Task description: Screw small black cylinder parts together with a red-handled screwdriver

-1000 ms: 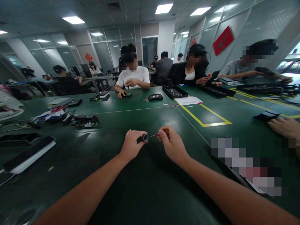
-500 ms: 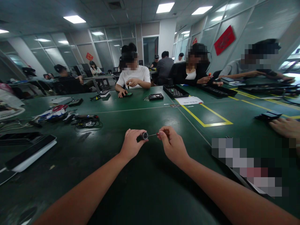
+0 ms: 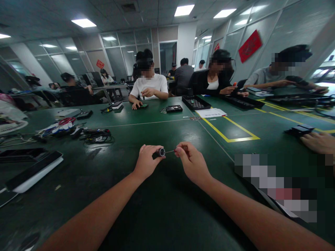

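My left hand [image 3: 148, 161] is closed round a small dark cylinder [image 3: 161, 152] with a pale ring at its open end, which faces me. In my right hand [image 3: 192, 160] is a screwdriver [image 3: 170, 151] with a reddish-brown handle, mostly hidden by the fingers. Its thin metal shaft points left and reaches the cylinder's side. Whether the tip sits in a screw or only touches, I cannot tell. Both hands are held above the green table [image 3: 157, 216], close together.
Left are a black-and-white device [image 3: 39, 174], bundled black cables [image 3: 98, 135] and more cords. Ahead lie a black boxy part [image 3: 174, 108], a black tray [image 3: 196, 102] and white paper [image 3: 211, 112]. A co-worker's hand [image 3: 318, 141] rests at right by a dark object; other people sit across the table.
Almost nothing differs. My right hand has shifted very slightly left, with the screwdriver still against the cylinder; the left hand keeps its hold.
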Tool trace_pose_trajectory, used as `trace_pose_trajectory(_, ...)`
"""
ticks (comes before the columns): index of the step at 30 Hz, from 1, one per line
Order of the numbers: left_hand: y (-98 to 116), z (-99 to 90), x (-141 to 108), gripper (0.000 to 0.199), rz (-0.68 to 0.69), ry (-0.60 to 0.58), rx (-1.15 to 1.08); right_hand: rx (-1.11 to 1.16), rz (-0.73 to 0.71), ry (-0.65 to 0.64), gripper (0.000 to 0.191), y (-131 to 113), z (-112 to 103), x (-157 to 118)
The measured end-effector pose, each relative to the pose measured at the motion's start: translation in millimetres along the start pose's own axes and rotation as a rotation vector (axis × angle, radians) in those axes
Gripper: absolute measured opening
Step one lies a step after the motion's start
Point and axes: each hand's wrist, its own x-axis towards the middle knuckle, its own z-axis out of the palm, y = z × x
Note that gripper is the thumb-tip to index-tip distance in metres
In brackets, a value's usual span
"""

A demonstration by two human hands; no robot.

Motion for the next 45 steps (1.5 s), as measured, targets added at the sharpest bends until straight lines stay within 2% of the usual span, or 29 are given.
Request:
trace_pose_trajectory(4, -1.0, 0.7, -0.6, 0.030, -0.012, -0.005, -0.004, 0.179, 0.107, -0.060, 0.024, 1.9, -0.6, 5.9)
trace_pose_trajectory(8, 0.4, 0.7, -0.5, 0.032, -0.010, -0.012, 0.002, 0.229, 0.160, -0.048, 0.027, 4.4, -1.4, 9.6)
trace_pose_trajectory(13, 1.1, -0.4, -0.4, 0.032, -0.022, -0.008, 0.009, 0.121, 0.133, 0.077, 0.028, 7.1, -1.1, 5.1)
trace_pose_trajectory(17, -1.0, 0.1, -1.1, 0.034, -0.034, -0.007, 0.000, 0.087, 0.051, 0.164, 0.024, 4.2, -3.6, 1.9)
trace_pose_trajectory(20, -0.1, -0.2, -1.4, 0.033, -0.034, -0.016, -0.005, 0.083, -0.006, 0.151, 0.022, 0.9, -4.8, 0.8)
trace_pose_trajectory(26, 4.8, -1.4, -0.8, 0.036, -0.051, -0.031, 0.017, -0.066, -0.058, 0.070, 0.018, 0.7, -4.6, 1.4)
trace_pose_trajectory(45, 2.7, -2.4, -0.8, 0.037, -0.067, -0.052, -0.006, -0.163, -0.035, 0.191, 0.022, -6.8, -10.1, 3.0)
